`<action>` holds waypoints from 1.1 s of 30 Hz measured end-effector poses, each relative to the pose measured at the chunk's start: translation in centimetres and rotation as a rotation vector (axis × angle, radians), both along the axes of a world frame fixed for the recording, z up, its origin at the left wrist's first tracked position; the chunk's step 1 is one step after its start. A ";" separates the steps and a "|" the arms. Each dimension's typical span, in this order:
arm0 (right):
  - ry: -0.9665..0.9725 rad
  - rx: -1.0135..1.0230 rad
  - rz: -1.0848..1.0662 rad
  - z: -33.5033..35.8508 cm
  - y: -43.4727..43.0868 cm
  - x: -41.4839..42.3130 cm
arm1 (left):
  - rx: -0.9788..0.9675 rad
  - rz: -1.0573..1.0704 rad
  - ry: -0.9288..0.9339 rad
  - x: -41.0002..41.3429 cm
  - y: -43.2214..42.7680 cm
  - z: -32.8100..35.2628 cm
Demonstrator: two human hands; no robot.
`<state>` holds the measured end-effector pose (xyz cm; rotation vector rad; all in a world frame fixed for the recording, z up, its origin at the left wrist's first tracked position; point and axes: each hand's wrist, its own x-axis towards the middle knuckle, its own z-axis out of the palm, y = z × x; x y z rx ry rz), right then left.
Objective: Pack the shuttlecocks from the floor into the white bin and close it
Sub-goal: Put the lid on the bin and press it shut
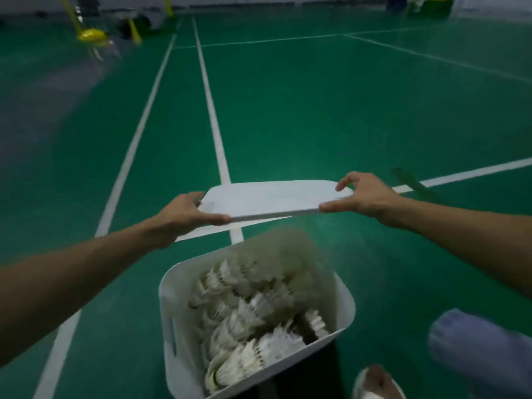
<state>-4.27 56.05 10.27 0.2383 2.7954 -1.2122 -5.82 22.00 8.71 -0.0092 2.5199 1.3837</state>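
Observation:
A white bin (169,321) stands on the green court floor close in front of me, open at the top. Several white feather shuttlecocks (253,315) fill it. A flat white lid (273,198) hangs level in the air just beyond the bin. My left hand (184,216) grips the lid's left end, thumb along the near edge. My right hand (365,195) pinches its right end, thumb under the near edge and fingers curled above the far corner. The lid is apart from the bin.
White court lines (213,110) run across the green floor. A yellow net-post base (92,34) and other gear sit far off at the back left. My knee in blue cloth (472,347) and a foot in a sandal (377,381) are at the lower right beside the bin.

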 end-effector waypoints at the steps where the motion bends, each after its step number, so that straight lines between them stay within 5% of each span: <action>1: -0.026 0.000 0.046 -0.3 -1.2 0.0 | -0.005 0.018 -0.014 1.2 -1.3 -0.5; 10: -0.138 -0.082 0.225 -4.3 -6.5 0.6 | 0.035 0.296 -0.122 8.3 -5.4 -6.3; 15: -0.131 -0.246 0.123 -7.2 -6.6 1.1 | -0.067 0.432 -0.110 8.6 -5.4 -7.1; 33: -0.227 0.026 0.008 -9.1 -6.8 3.9 | -0.057 0.440 -0.276 13.8 -4.3 -8.5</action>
